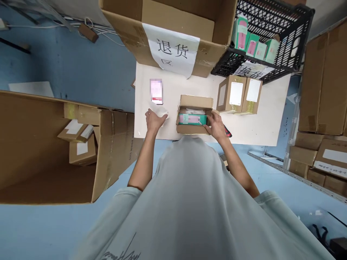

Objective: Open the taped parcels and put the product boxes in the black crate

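On the white table an open cardboard box (194, 129) stands in front of my body, its flaps spread. Inside lies a green box with a pink picture (189, 119), with some white wrapping behind it. My right hand (216, 125) reaches over the carton's right side, thumb and fingers closed about the right end of the green box. To the left, my left hand (155, 120) is closed on a crumpled white sheet (158, 108), thin like paper or foam wrap. Just beyond that sheet lies a phone (156, 92) with a lit, blurred screen.
Two taped cartons (238, 94) stand at the right, before a black crate (267, 59) of green boxes. A large labelled carton (121, 29) is at the back. Another big carton (108, 155) with small boxes stands left. A red-and-black tool (227, 132) lies beside my right wrist.
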The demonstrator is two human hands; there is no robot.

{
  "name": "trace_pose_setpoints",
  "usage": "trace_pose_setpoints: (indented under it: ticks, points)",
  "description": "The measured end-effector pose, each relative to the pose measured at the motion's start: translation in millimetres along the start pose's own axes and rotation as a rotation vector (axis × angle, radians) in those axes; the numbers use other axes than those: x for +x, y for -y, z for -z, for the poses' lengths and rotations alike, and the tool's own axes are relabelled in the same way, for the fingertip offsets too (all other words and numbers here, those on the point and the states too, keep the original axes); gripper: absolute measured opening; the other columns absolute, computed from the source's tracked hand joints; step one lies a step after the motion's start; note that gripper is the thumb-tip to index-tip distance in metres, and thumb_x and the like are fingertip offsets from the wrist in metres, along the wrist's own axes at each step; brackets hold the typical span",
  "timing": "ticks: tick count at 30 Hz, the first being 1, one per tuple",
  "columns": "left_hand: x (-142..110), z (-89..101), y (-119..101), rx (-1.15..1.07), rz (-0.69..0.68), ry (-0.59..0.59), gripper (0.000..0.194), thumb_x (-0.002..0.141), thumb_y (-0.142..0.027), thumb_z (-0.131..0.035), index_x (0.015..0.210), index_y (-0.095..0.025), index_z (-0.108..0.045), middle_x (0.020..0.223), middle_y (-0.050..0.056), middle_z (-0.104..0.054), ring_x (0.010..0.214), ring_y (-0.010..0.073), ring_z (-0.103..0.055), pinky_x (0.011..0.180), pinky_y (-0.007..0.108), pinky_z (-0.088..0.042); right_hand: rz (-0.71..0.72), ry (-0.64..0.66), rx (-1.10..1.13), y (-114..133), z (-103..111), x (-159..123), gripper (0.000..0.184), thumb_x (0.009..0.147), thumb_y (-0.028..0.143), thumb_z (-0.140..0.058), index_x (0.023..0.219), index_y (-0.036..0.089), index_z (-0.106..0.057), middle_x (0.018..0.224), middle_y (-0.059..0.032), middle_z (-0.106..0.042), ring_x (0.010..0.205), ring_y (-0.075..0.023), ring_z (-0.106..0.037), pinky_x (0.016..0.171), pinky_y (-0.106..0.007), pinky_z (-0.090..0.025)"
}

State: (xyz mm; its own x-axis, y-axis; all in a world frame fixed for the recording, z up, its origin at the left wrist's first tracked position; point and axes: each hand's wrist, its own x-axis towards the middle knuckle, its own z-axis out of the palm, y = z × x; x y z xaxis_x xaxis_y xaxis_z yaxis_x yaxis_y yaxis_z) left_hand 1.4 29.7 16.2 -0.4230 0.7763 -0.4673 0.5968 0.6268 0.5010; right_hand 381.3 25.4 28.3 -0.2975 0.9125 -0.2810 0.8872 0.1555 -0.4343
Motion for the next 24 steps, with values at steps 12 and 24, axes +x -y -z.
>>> trace_pose_setpoints:
  ticks: [12, 24]
  points:
    - [-64.7, -74.3, -126.5, 0.629, -0.772, 0.393, 0.053, 0.095, -0.006, -0.064, 0.149, -0.01, -0.067, 0.153, 0.026, -0.068, 0.144, 0.0418, -0.062, 0.117, 0.054, -0.058, -0.01, 0.074, 0.101, -0.6, -4.0, -6.5, 0.092, 0.086, 0.025, -0.098, 0.17, 0.017, -0.061, 0.192, -0.0233, -0.034, 0.174, -0.0448, -0.039, 0.143, -0.065, -0.04]
    - [-44.5, -95.2, -147.5, 0.854, -0.682, 0.494, 0.062, 0.091, -0.01, -0.077, 0.15, -0.008, -0.058, 0.151, 0.03, -0.069, 0.148, 0.0412, -0.06, 0.115, 0.046, -0.055, 0.027, 0.096, 0.178, -8.0, -12.7, -1.3, 0.09, 0.09, 0.024, -0.097, 0.172, 0.021, -0.058, 0.195, -0.0205, -0.029, 0.179, -0.0401, -0.034, 0.145, -0.063, -0.037]
